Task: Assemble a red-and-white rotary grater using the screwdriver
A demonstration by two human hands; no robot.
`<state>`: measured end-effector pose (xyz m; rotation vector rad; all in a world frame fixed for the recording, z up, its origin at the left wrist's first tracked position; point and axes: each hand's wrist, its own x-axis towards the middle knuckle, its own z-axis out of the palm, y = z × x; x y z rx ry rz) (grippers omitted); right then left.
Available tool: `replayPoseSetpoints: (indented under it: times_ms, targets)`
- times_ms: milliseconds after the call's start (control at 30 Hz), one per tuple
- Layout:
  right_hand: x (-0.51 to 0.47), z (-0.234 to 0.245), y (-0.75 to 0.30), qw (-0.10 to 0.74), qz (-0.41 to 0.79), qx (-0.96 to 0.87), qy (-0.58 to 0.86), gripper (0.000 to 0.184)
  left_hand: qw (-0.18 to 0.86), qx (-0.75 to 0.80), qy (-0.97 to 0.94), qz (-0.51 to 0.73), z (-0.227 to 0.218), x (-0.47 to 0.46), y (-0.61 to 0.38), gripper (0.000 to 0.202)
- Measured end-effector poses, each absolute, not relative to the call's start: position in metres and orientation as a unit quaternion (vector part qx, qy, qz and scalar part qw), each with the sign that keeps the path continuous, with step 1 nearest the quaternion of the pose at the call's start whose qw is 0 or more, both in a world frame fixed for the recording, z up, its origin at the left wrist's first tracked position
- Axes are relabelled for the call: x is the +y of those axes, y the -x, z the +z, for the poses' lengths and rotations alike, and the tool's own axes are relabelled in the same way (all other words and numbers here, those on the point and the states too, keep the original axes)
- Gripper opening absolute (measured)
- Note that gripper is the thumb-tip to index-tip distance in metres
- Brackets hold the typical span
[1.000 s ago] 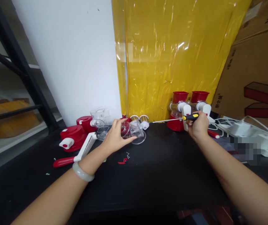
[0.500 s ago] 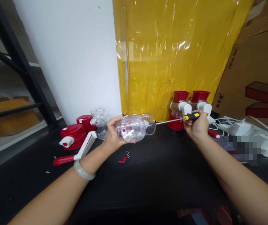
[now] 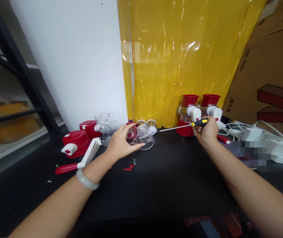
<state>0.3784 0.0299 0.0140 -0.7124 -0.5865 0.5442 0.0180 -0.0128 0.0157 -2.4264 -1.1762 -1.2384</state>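
Observation:
My left hand [image 3: 120, 141] has its thumb and fingers around a clear plastic rotary grater body [image 3: 145, 134], low over the black table. Through the plastic a red round part shows. Raised at the right, my right hand [image 3: 209, 133] is closed on the black-and-yellow handle of a screwdriver [image 3: 199, 123]. Its long shaft points left, with the tip close to the clear body's right end; contact cannot be made out. Nearer to me lie small red parts [image 3: 129, 168] and a few screws [image 3: 134, 161].
Two red grater bases [image 3: 77, 145] and a white crank with a red handle [image 3: 67, 169] stand at left. Metal grater drums [image 3: 151, 124] are behind the clear body. Two assembled graters [image 3: 187, 129] stand back right, beside white cables and chargers [image 3: 253, 134].
The clear body has turned in my left hand and moved slightly lower, uncovering the drums behind. The screwdriver stays in my right hand, shifted slightly left.

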Motion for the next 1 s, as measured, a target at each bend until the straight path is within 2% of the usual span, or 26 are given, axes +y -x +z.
replayPoseSetpoints:
  times_ms: [300, 667, 1000]
  targets:
    - [0.035, 0.003, -0.380, 0.855, 0.219, -0.304, 0.360, 0.009, 0.100, -0.442, 0.819, -0.353, 0.015, -0.014, -0.017, 0.082]
    - [0.039, 0.000, -0.382, 0.845, 0.210, -0.309, 0.382, 0.018, 0.102, -0.439, 0.823, -0.346, 0.011, -0.012, -0.017, 0.081]
    - [0.036, 0.000, -0.378, 0.840, 0.207, -0.314, 0.390, 0.017, 0.108, -0.424, 0.830, -0.346, 0.011, -0.013, -0.019, 0.079]
